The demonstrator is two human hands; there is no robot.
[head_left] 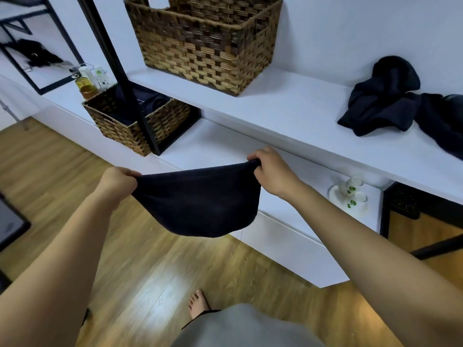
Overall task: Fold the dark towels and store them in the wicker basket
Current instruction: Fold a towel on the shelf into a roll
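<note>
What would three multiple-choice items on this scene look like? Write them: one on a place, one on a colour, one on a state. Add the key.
1. Where does the heap of unfolded dark towels lie?
A. On a bed
B. On the white shelf, right of the large wicker basket
C. Inside the large wicker basket

2. What colour is the held towel?
A. White
B. Red
C. Dark navy, near black

3. What state is the held towel in?
A. Stretched between the left hand and right hand, sagging in the middle
B. Folded flat on the shelf
C. Rolled into a tube

Key: 1 B, the heap sits on the shelf beside the basket; 2 C, the cloth looks very dark; 3 A, each hand has a grip on one upper corner.
</note>
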